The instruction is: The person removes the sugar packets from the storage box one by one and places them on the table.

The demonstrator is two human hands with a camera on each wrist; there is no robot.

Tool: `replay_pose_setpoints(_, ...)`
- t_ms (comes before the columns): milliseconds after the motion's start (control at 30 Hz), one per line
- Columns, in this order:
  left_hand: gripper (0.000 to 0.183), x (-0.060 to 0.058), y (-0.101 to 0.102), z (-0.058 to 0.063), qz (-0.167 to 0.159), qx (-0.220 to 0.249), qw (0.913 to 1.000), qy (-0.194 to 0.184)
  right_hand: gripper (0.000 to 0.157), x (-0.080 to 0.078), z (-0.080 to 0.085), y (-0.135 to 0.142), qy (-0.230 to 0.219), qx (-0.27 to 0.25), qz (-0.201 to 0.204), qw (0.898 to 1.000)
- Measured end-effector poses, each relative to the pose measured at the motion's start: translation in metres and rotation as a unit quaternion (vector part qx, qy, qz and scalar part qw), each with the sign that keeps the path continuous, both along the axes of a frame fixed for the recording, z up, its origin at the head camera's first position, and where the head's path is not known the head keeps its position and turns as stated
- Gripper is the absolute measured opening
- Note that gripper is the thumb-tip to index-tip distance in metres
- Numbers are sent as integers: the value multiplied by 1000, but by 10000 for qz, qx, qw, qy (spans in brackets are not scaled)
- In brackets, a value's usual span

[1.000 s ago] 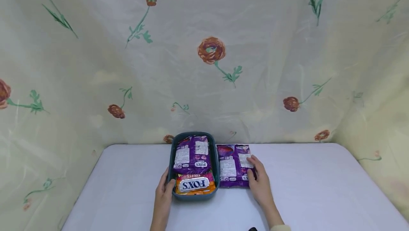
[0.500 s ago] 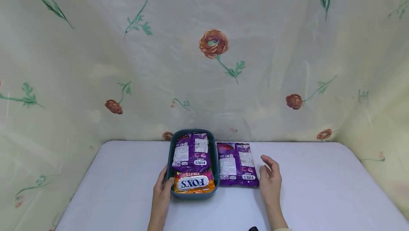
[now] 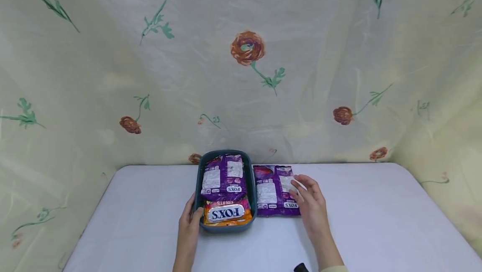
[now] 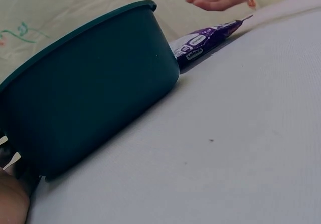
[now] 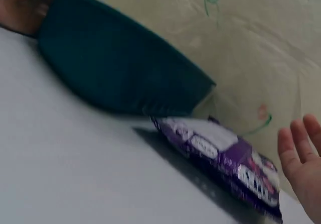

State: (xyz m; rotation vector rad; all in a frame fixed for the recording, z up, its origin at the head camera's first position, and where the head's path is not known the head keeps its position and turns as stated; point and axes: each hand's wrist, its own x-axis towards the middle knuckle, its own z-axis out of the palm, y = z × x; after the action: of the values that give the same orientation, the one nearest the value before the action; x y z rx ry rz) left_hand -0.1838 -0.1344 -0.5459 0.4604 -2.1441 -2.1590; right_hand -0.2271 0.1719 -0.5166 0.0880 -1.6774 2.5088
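Observation:
A dark teal plastic basket stands on the table. It holds a purple candy bag lying behind an orange Fox's candy bag. My left hand grips the basket's left side, thumb at the rim and fingers outside, partly hidden by the wall. Just right of the basket a second purple candy bag lies flat, its printed back facing up. Over this bag's right edge hovers my right hand, fingers spread and loosely bent. In the right wrist view a gap separates those fingers from the purple bag.
The white table ends at the back against a flower-print curtain, which also hangs at both sides. A small black object pokes in at the bottom edge of the head view.
My right hand moved off the loose purple bag to the right, then came back above its right edge. My left hand stays on the basket. The head view has shifted slightly.

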Motion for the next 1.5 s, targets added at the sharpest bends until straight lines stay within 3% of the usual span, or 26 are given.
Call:
replay_pose_setpoints(200, 52, -2, 4, -3, -86, 32, 9999, 112, 44, 10, 16, -17, 374, -51, 924, 9950)
replay_pose_setpoints(400, 51, 0, 0, -3, 33, -51, 10000, 69, 46, 16, 25, -44, 363, -222, 1754, 9836)
replay_pose_setpoints(533, 53, 0, -2, -1, -18, -80, 10000, 10, 46, 16, 33, -60, 317, -206, 2162, 9756)
replay_pose_setpoints(700, 53, -2, -1, 1, -36, -6, 10000, -33, 44, 15, 45, -76, 23, 217, 2443, 9695)
replay_pose_setpoints(833, 55, -2, 1, 1, -43, 107, 9999, -107, 47, 14, 48, -84, -295, 531, 2467, 9672)
replay_pose_setpoints(1100, 55, 1, 1, 3, -42, 46, 10000, -40, 53, 11, 45, -102, -409, 1601, 1926, 9673)
replay_pose_setpoints(1300, 56, 3, -2, 6, -169, 102, 9997, -148, 51, 2, 45, -118, -567, 2370, 1532, 9577)
replay_pose_setpoints(1500, 56, 1, 1, 4, -279, 228, 9993, -142, 52, -11, 42, -125, -677, 3088, 1258, 9403)
